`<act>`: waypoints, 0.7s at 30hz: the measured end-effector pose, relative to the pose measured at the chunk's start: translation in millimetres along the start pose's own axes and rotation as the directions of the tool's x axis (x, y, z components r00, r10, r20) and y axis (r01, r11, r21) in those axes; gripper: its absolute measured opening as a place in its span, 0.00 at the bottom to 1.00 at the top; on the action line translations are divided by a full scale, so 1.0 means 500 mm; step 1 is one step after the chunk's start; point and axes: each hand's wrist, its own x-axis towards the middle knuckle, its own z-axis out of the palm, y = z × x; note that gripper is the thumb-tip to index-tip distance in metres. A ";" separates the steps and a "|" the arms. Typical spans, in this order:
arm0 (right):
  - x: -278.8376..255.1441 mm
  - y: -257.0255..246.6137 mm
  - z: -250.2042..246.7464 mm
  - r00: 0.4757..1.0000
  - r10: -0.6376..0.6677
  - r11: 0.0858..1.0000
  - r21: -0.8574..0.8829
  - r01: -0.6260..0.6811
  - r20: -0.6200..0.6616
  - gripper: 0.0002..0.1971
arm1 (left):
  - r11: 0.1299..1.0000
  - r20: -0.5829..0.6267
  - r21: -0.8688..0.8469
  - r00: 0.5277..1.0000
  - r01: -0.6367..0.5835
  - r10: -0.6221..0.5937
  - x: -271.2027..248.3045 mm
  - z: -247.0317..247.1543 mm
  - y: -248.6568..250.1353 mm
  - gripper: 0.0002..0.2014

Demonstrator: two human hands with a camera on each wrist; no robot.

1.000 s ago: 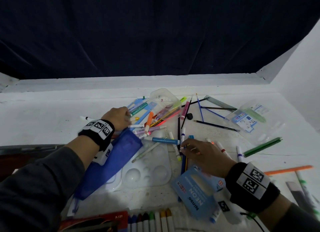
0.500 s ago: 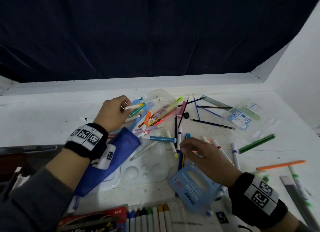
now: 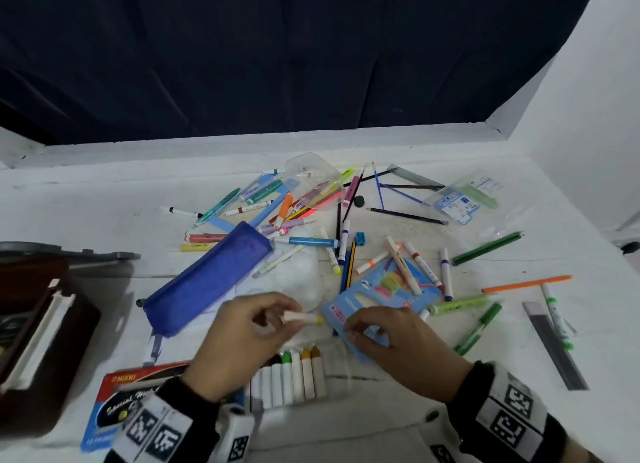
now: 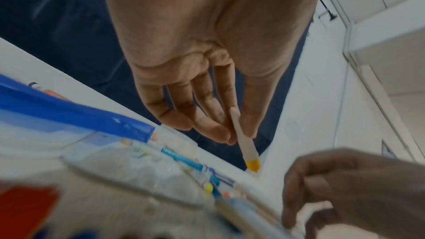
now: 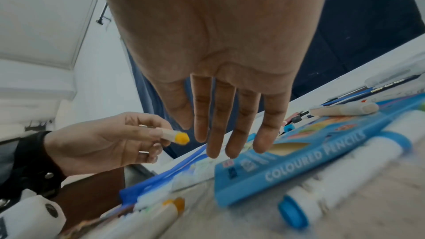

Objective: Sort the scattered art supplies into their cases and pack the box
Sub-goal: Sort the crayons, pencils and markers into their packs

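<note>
My left hand point(image 3: 268, 324) pinches a white marker with a yellow tip point(image 3: 302, 318) between thumb and fingers, just above a row of white markers point(image 3: 294, 376) lying in their red-lidded case point(image 3: 128, 397). The wrist views show the same marker point(image 4: 243, 144) point(image 5: 174, 136). My right hand point(image 3: 372, 331) hovers over the near end of the blue coloured pencils box point(image 3: 377, 298), fingers straight and holding nothing point(image 5: 230, 144). A blue pencil pouch point(image 3: 207, 279) lies to the left of a clear paint palette point(image 3: 301, 272).
Loose markers, pencils and brushes are scattered around a clear plastic case point(image 3: 311, 178) at the back. A zip bag point(image 3: 464, 199) lies back right, green pencils point(image 3: 486, 248) and a grey ruler point(image 3: 554, 345) to the right. A dark brown box point(image 3: 41, 341) stands at the left edge.
My left hand has come from the pile at the back to the front, carrying the yellow-tipped marker. The right hand drew back to the near end of the blue box.
</note>
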 end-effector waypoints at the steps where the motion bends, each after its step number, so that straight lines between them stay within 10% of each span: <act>1: -0.004 0.003 0.006 0.999 -0.012 0.999 -0.044 0.013 0.033 0.07 | 0.999 0.023 0.034 1.000 -0.007 0.006 -0.012 0.011 -0.006 0.07; 10: -0.018 0.021 0.037 0.984 -0.032 0.965 -0.249 0.076 0.176 0.14 | 0.900 0.245 0.353 0.954 -0.255 0.174 -0.046 0.065 -0.010 0.07; 21: -0.027 -0.006 0.033 0.973 0.003 0.930 -0.359 0.083 0.232 0.18 | 0.880 0.459 0.412 0.888 -0.235 0.022 -0.038 0.093 -0.003 0.18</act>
